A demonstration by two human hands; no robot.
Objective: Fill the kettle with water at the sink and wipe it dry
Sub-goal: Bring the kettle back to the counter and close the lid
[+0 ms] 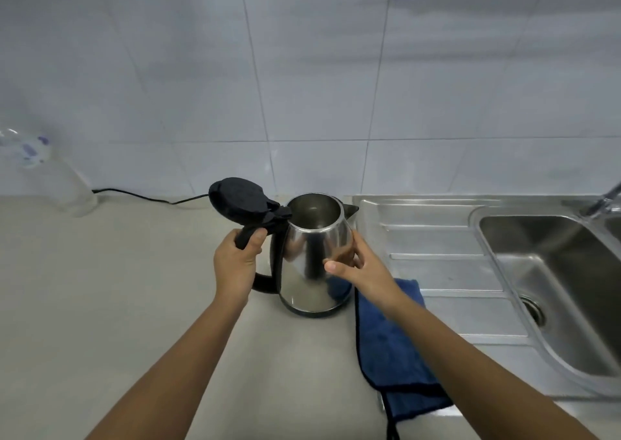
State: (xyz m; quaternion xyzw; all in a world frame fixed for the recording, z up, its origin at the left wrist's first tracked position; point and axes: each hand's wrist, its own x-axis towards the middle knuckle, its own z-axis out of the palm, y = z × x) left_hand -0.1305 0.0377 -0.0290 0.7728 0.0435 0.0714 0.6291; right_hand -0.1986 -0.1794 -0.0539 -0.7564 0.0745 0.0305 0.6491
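Left hand (pixel 235 265) first: its fingers (pixel 257 238) are clenched round the black plastic handle (pixel 247 234) of the shiny stainless-steel electric kettle (pixel 311 268), thumb up near the hinge. Just above that grip, the round black lid (pixel 237 201) stands flipped open, so the mouth is bare, and the inside looks dry from here. Over to the right hand (pixel 361 268): its fingers are spread and curved against the kettle's steel side, steadying rather than squeezing, thumb (pixel 336 266) forward on the near face. The kettle stands upright on the pale grey desk (pixel 100 288), between the two hands. Beneath the right wrist lies a dark blue folded cloth (pixel 391 349), touching the kettle's base side. Beyond that cloth, further right, the ribbed steel drainboard (pixel 437 244) leads to the stainless sink basin (pixel 554 271), with the metal tap (pixel 605 201) at the far edge. Behind the left hand, a black cable (pixel 141 196) trails along the white tiled wall (pixel 302 70).

My read: this is the opening step, lid open, filling not yet done. Next calls for lifting by the handle and carrying it rightward, mouth under the tap.
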